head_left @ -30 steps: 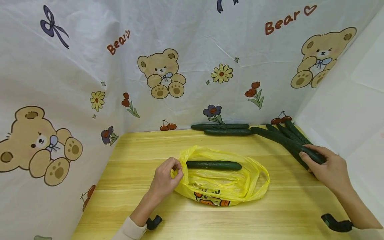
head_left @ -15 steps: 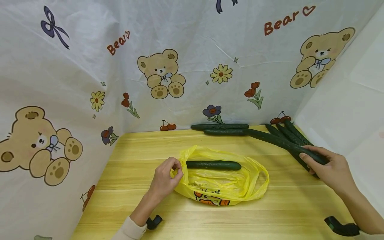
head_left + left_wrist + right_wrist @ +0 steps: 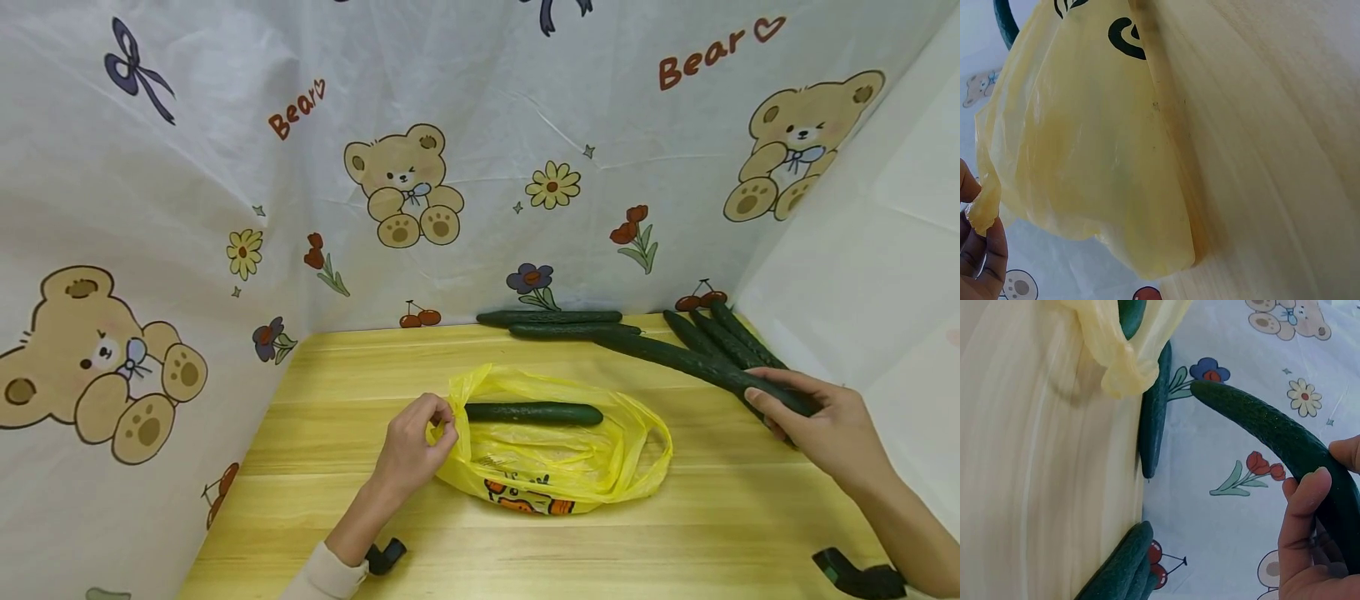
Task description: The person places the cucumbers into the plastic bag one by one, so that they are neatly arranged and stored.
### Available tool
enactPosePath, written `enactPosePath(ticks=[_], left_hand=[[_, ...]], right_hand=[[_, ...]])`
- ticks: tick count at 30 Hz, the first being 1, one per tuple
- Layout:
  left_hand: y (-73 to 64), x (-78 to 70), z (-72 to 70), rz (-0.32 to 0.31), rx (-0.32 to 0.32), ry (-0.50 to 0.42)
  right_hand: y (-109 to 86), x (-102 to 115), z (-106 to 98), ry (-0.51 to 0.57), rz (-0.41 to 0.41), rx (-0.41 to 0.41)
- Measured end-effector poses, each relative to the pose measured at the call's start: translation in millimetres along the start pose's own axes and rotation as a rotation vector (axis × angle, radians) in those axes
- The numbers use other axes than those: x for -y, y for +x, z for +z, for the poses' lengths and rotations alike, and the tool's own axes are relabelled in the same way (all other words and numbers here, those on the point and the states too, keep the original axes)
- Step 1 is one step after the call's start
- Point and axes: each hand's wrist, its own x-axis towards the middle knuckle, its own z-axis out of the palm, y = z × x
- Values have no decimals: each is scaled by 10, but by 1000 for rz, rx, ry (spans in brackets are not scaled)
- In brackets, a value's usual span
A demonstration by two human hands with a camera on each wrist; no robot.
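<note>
My left hand (image 3: 415,443) pinches the left edge of a yellow plastic bag (image 3: 525,492), its mouth spread wide. Inside the bag lies one cucumber (image 3: 536,412), its left end hidden by the plastic. Over at the right, my right hand (image 3: 828,425) grips a long, slightly curved cucumber (image 3: 675,357) by its near end, the far end pointing left and back. In the right wrist view this cucumber (image 3: 1260,419) is raised off the wood, with fingers and thumb around it. The left wrist view has the bag's side (image 3: 1097,137) filling much of it, fingers holding a crumpled bit.
Several more cucumbers (image 3: 726,333) lie slanted in the back right corner, partly behind the held one. Two others (image 3: 551,317) lie along the back edge of the wooden tabletop (image 3: 337,467). A bear-printed cloth (image 3: 487,108) hangs behind and at the left.
The held cucumber's far end has shifted left and slightly toward me, uncovering more of the corner cucumbers. My left hand and the bag stay put.
</note>
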Motion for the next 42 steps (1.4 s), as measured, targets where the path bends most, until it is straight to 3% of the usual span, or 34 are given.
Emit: enactPosePath(ticks=[8, 23, 32, 42], left_hand=[[-7, -5, -1, -6, 0, -6], [-16, -10, -16, -42, 16, -21], [-8, -14, -16, -37, 12, -18], [23, -30, -3, -32, 4, -28]], right_hand=[[-38, 69, 29, -1, -89, 34], [-129, 198, 113, 56, -177, 134], [-154, 264, 198, 80, -302, 206], [-116, 231, 391, 170, -303, 337]])
